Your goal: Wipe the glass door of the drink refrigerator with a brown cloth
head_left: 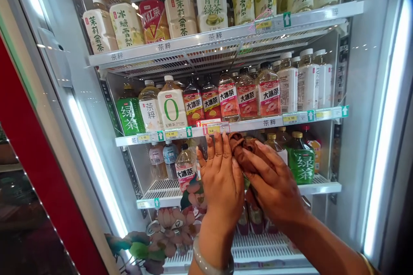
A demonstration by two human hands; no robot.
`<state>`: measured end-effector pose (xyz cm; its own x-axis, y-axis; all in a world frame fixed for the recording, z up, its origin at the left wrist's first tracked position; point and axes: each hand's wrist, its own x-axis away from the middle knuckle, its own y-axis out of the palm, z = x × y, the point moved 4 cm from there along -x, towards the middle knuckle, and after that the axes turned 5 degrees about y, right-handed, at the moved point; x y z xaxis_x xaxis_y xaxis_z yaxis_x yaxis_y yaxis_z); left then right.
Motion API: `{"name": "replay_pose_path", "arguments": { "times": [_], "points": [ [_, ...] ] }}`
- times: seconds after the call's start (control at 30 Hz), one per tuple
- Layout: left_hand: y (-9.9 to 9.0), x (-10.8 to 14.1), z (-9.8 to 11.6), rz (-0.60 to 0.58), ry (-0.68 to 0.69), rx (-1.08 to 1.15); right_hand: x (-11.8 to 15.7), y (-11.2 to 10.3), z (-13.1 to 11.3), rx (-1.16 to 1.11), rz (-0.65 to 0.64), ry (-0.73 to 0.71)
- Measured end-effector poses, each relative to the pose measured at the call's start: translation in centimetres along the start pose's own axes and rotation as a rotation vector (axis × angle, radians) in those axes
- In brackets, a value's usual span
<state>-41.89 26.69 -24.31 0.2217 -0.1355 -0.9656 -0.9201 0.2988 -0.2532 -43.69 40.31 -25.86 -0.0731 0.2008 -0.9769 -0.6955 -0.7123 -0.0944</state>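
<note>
My left hand (pixel 222 187), with a pale bangle (pixel 211 260) on its wrist, is raised with the fingers stretched out flat. Its fingertips overlap a shelf price tag (pixel 213 129) in view; whether the palm rests on a glass surface I cannot tell for certain. Just right of it, my right hand (pixel 274 184) grips a crumpled brown cloth (pixel 238 150), fingers bent over it. The two hands are side by side, with the cloth beside the left fingers. Behind them stands a lit drinks cooler with bottles on its shelves.
Tea bottles (pixel 211 6) line the top shelf, and more bottles (pixel 228 96) fill the middle one. A green bottle (pixel 301 159) stands lower right. Pink flower decorations (pixel 171 227) show at lower left. Light strips (pixel 383 137) run along the cooler's sides, and a red frame (pixel 35 167) stands left.
</note>
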Motion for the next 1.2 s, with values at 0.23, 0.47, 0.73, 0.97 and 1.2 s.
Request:
{"name": "replay_pose_path", "arguments": {
  "times": [0.23,0.47,0.73,0.97,1.2],
  "points": [
    [0.1,-0.2,-0.1,0.014,0.03,-0.008,-1.6,-1.0,2.4,0.037,0.103,0.231],
    [-0.2,-0.2,-0.3,-0.003,0.007,0.043,1.2,0.5,-0.1,-0.052,-0.009,0.043],
    [-0.2,-0.4,0.1,-0.054,0.03,0.03,-2.7,0.1,0.7,0.017,0.106,0.189],
    [0.0,-0.4,0.5,-0.04,0.004,-0.001,0.7,-0.8,2.2,0.006,0.036,0.102],
    [0.5,-0.7,0.9,-0.007,0.027,0.031,-1.8,-1.5,3.7,0.087,0.079,0.241]
  ]
}}
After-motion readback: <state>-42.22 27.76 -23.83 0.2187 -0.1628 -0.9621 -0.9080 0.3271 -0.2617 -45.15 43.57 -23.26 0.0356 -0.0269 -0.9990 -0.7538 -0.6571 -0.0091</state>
